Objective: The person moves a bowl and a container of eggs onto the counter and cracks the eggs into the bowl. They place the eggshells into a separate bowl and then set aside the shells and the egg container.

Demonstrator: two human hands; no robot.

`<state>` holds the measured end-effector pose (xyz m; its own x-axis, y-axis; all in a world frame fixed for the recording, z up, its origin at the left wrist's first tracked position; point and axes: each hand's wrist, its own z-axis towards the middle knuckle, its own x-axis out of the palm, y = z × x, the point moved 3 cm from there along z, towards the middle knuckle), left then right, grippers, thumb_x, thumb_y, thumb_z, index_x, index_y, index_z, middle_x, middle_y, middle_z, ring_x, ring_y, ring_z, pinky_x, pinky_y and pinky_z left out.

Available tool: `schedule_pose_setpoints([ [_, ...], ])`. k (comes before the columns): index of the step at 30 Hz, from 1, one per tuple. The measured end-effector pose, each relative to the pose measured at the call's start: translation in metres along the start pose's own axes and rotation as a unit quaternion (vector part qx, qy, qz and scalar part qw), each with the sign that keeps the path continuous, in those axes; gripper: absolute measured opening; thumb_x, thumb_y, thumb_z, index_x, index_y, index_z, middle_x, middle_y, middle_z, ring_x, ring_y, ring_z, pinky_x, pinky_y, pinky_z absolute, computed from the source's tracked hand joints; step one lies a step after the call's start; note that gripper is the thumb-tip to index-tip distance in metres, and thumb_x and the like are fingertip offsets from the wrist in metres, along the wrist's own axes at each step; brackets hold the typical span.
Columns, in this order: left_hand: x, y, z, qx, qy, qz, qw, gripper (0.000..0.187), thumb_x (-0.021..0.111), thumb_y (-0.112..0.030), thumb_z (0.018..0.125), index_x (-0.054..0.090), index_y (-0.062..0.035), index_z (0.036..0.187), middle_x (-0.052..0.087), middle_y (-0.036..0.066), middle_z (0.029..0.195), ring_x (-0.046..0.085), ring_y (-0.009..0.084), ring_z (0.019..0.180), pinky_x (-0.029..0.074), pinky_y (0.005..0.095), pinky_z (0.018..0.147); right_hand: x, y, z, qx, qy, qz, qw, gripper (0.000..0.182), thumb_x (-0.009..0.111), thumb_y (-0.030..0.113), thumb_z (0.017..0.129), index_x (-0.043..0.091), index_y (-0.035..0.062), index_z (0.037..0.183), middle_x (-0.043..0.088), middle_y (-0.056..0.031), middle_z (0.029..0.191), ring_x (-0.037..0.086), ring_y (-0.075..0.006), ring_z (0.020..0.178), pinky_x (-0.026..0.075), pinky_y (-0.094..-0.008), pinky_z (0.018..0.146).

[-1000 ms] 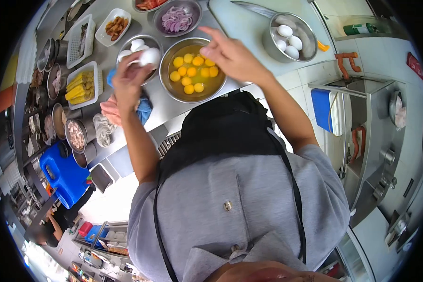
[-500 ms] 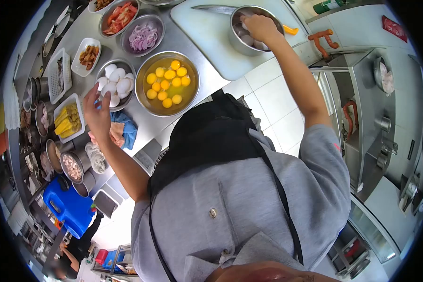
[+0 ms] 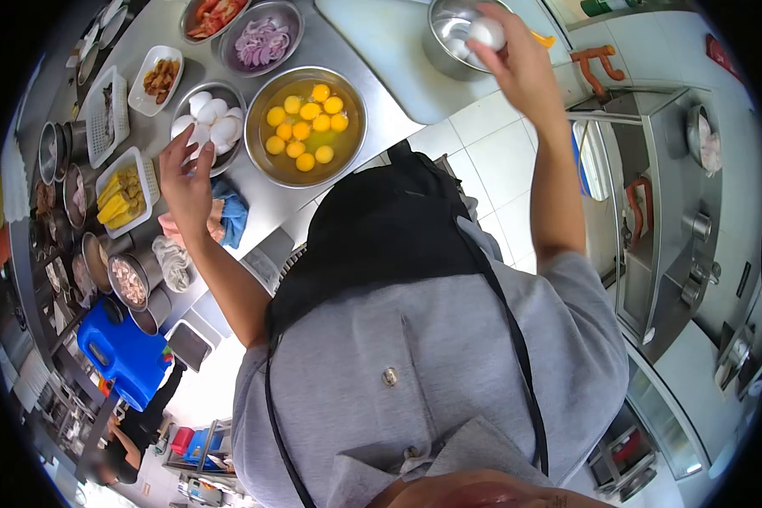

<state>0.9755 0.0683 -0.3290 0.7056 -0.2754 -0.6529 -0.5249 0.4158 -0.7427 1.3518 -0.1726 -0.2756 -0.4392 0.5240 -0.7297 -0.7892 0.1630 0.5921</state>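
My right hand [image 3: 521, 63] grips a white egg [image 3: 486, 34] between thumb and fingers, over the rim of a deep steel pot [image 3: 438, 52]. More eggs [image 3: 459, 48] lie inside that pot. With its fingers apart and nothing in them, my left hand [image 3: 186, 182] hovers at the near edge of a steel bowl [image 3: 180, 108] heaped with white eggshells [image 3: 215, 110]. Between the two hands stands a wide steel bowl [image 3: 360, 135] of cracked eggs, several whole yolks [image 3: 300, 130] floating in clear egg white.
A white cutting board [image 3: 381, 59] lies under the pot, a yellow handle [image 3: 543, 39] behind it. Bowls of sliced onion [image 3: 261, 42] and tomato [image 3: 214, 17] stand at the back. Left are white trays, a blue cloth [image 3: 233, 216] and a blue jug [image 3: 127, 356]. Another person [image 3: 131, 444] is at lower left.
My right hand has come up out of the pot with an egg and moved right. My left hand has shifted slightly down and right, still open beside the eggshells.
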Motion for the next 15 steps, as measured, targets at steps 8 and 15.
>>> schedule_pose_setpoints([
  [8,0.016,-0.020,0.003,0.011,0.021,-0.063,0.998,0.039,0.069,-0.014,0.091,0.060,-0.0007,0.127,0.057,0.011,0.119,0.062,0.0186,0.103,0.052,0.0283,0.082,0.050,-0.011,-0.102,0.219,-0.164,0.373,0.887,0.044,0.073,0.000,0.080,0.050,-0.0003,0.117,0.062,-0.0099,0.110,0.063,-0.0161,0.099,0.053,-0.0299,0.085],
  [15,0.026,-0.024,0.003,0.011,0.053,-0.091,0.994,0.037,0.070,-0.014,0.089,0.064,-0.0069,0.125,0.059,0.010,0.117,0.063,0.0197,0.100,0.051,0.0288,0.080,0.096,-0.040,-0.139,0.220,-0.225,0.239,0.919,0.046,0.071,0.004,0.082,0.049,0.0001,0.122,0.055,-0.0176,0.121,0.061,-0.0241,0.102,0.051,-0.0342,0.085],
])
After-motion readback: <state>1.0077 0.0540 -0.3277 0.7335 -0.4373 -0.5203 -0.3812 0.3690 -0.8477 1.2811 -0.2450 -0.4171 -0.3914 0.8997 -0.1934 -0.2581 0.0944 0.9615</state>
